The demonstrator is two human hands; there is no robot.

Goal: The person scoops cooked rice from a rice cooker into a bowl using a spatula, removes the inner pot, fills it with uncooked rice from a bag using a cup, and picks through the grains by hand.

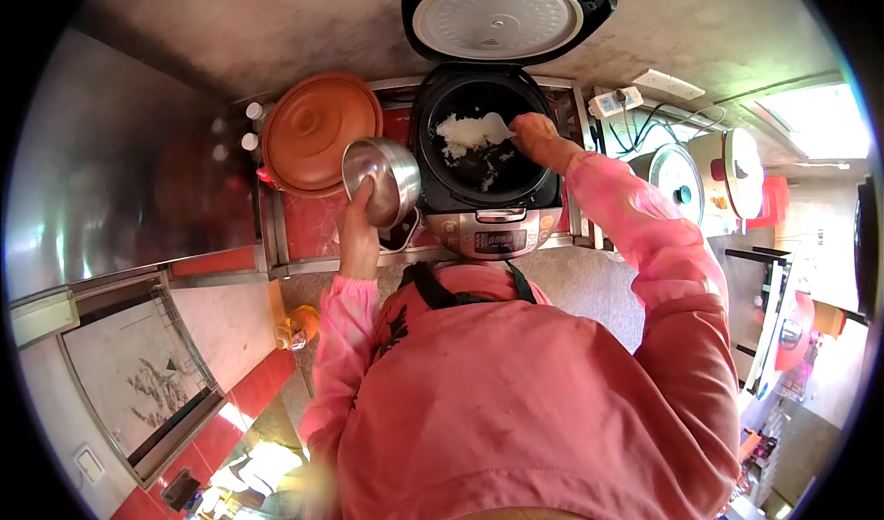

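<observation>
Right fingers: one right hand (537,139), closed narrowly around the handle end of one white, flat rice paddle (498,128).
Left fingers: one left hand (358,218), gripping one round, shiny steel bowl (380,182), thumb over its near side.
Paddle: its blade touches one loose heap of white rice (463,133) inside one round black inner pot (474,172); smaller bits lie around the heap.
Bowl: held tilted at the pot's left, its mouth turned leftward; whether it touches the rim, I cannot tell.
Right arm: reaches forward and inward over the pot's right side, in one pink patterned sleeve (635,211).
Left arm: forearm points forward, the hand lower than the pot's centre in view.
Cooker: one black-and-silver rice cooker (497,234), its single lid (498,15) standing open.
Left of cooker: one round terracotta-coloured lid (322,133), two white bottle caps (251,126) beside it.
</observation>
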